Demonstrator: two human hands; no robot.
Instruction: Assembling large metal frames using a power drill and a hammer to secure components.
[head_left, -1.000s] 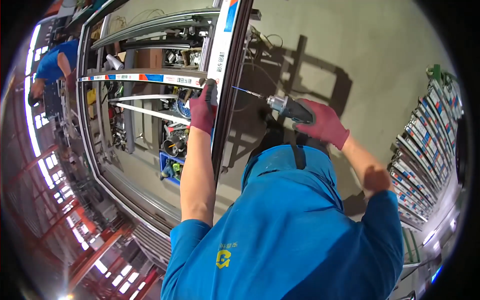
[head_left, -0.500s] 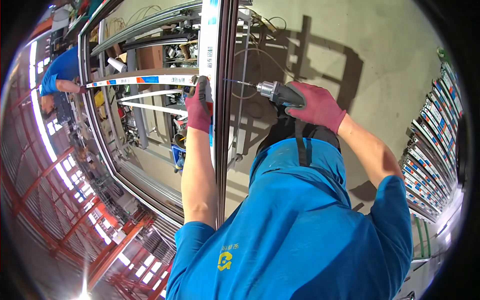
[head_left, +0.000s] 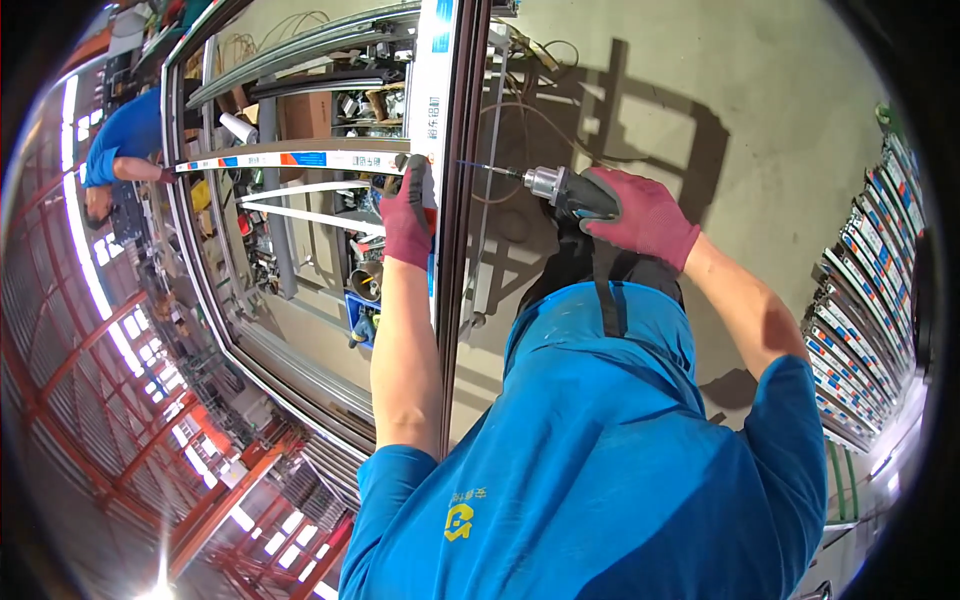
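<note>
In a maroon and dark glove, my right hand (head_left: 645,212) is closed around a power drill (head_left: 546,184) with a silver front and a dark body. Its long thin bit (head_left: 490,167) points left at the dark outer side of a metal window frame (head_left: 454,240); how far the tip goes in, I cannot make out. My left hand (head_left: 406,222), gloved alike, grips where a crossbar (head_left: 330,161) with a printed protective strip meets the frame's near side rail. The fingers are partly hidden behind the rail, with the thumb along the bar.
Across the frame, a co-worker in blue (head_left: 125,150) bends with a hand at the crossbar's far end. A rack with hardware and a blue bin (head_left: 360,318) shows beneath the frame. Many strip-covered profiles (head_left: 865,310) stand at the right. A hose (head_left: 520,106) lies on the floor.
The frame, both hands and the drill appear slightly farther right in the picture, all together. Both grips stay the same, and the bit still points at the frame's side.
</note>
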